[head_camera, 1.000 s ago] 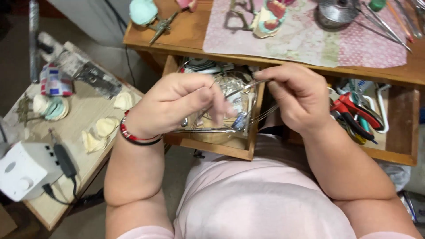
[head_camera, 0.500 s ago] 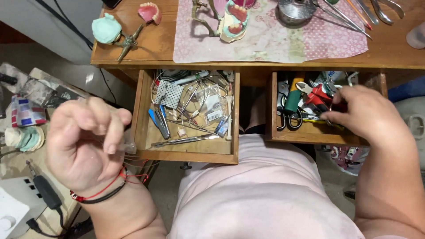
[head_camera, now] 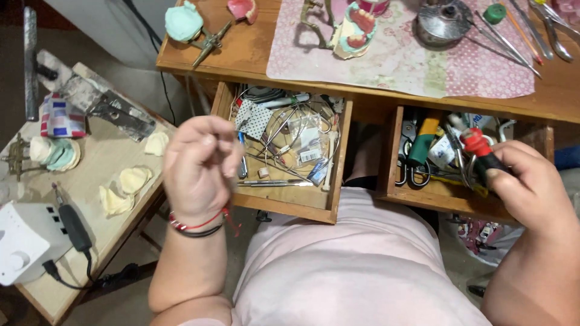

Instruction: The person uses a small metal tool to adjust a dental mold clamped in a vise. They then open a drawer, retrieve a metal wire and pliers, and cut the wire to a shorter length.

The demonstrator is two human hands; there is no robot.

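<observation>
Gripping a red-and-black-handled tool [head_camera: 480, 154], the right hand [head_camera: 531, 190] sits closed over the right drawer [head_camera: 450, 202]; the left hand [head_camera: 199, 169] is raised in front of the left drawer [head_camera: 284, 202], fingers curled with tips pinched, whether on anything I cannot tell; 2 drawers open, both cluttered with tools and wire; 3 pale plaster casts [head_camera: 130, 181] on the side table [head_camera: 90, 163]; 1 white control box [head_camera: 21, 250]; 1 patterned mat [head_camera: 411, 60] on the desk.

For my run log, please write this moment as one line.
left hand: raised, pinched shut, contents unclear | right hand: grips red-handled tool over right drawer | left drawer: open
</observation>
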